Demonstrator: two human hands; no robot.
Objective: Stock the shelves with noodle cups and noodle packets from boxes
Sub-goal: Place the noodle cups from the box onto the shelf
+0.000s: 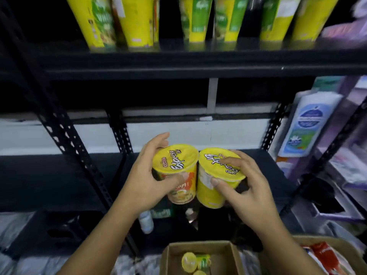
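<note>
Cardboard box (198, 247) sits lowest in view, below the front edge of the black shelf board (59, 175), its flaps open and a few yellow-lidded noodle cups (189, 262) lying on their sides inside. Just right of it, also below the shelf board, a second box (337, 240) holds red noodle packets (325, 257), their print too blurred to read.

Both forearms reach up from the bottom edge to the space over the shelf board. The left hand (151, 175) grips the left Express noodle cup (175, 158): the thumb lies across the printed wall facing the camera and the fingers curl round the far side, up by the lid rim. The right hand (252, 187) grips the right Express noodle cup (220, 163), with the thumb pressed on the yellow wall just under the rim, one finger laid across the lid and the rest wrapped round its right side. Both cups are upright and held above the shelf board, not resting on it, their lid rims meeting or all but meeting (the contact is hard to judge).

Above the shelf board, the upper shelf (198, 62) carries a row of tall yellow-and-green cups (137, 20). To its right stands a white bottle with a blue label (305, 126).
</note>
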